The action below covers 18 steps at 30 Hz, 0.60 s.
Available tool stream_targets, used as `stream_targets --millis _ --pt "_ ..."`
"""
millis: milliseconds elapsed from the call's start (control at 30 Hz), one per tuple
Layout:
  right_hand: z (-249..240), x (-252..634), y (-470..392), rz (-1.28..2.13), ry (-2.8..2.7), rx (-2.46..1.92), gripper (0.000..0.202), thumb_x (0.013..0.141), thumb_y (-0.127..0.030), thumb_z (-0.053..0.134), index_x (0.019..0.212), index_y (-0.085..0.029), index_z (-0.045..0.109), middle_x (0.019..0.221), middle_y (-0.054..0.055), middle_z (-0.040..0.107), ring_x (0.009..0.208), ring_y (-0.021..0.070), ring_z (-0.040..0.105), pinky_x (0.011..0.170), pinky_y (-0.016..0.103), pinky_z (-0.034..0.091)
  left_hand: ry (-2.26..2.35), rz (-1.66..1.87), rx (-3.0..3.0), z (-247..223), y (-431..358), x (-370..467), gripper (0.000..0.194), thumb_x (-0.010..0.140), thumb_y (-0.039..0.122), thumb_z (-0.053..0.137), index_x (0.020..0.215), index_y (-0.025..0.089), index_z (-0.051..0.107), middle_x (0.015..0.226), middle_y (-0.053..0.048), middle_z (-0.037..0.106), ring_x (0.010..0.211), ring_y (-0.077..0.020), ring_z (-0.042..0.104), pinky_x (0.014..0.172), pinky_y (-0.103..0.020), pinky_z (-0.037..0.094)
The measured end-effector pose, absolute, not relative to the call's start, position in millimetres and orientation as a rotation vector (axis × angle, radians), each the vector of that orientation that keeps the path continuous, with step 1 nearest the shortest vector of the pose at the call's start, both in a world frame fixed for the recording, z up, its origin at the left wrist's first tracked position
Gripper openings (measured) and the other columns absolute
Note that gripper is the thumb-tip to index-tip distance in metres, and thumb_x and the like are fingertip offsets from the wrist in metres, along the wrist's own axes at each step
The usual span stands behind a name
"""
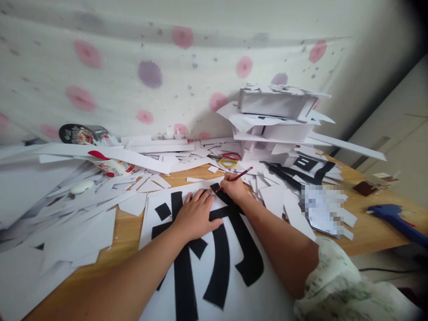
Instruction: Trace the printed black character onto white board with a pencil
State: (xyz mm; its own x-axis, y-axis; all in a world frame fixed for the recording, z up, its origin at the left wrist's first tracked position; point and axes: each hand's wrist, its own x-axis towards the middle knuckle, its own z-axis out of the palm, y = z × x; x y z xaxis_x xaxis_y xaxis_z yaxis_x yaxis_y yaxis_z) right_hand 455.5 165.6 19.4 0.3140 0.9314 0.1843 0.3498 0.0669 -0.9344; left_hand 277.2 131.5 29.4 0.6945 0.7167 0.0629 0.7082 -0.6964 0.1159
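Note:
A large white sheet (267, 303) lies on the wooden table in front of me. Black character strokes cut from paper (219, 267) rest on it. My left hand (196, 211) is spread flat over the upper strokes, pressing on them with the fingers apart. Just right of it, my right hand (234, 187) grips a red pencil (245, 173) near its lower end. The pencil's tip meets the edge of a small black piece (216, 187) at the top of the sheet. The pencil slants up to the right.
Paper scraps heap over the left side (76, 236) of the wooden table (125, 249). Scissors with red and yellow handles (229, 161) lie behind the sheet. White board boxes (277, 107) are stacked at back right. A blue glue gun (394, 218) sits near the right edge.

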Motion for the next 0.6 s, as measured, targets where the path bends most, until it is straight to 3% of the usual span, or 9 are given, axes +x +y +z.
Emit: stream_targets --millis 433,600 --pt "34.0 457.3 134.1 0.591 -1.341 -1.663 0.015 0.067 -0.021 0.056 0.055 -0.021 0.047 0.05 -0.006 0.049 0.051 0.0112 0.044 0.049 0.023 0.03 1.198 0.149 2.838 31.2 130.7 279.1 0.071 0.082 0.057 0.052 0.141 0.018 0.043 0.155 -0.01 0.034 0.143 -0.0329 0.026 0.114 -0.059 0.022" --pt "33.2 459.6 132.9 0.599 -1.348 -1.669 0.018 0.068 -0.016 0.055 0.053 -0.021 0.045 0.05 -0.006 0.049 0.051 0.0111 0.045 0.049 0.022 0.032 1.207 0.131 2.832 33.5 130.5 279.8 0.071 0.082 0.057 0.052 0.141 0.018 0.043 0.156 -0.011 0.033 0.143 -0.0333 0.026 0.114 -0.057 0.022"
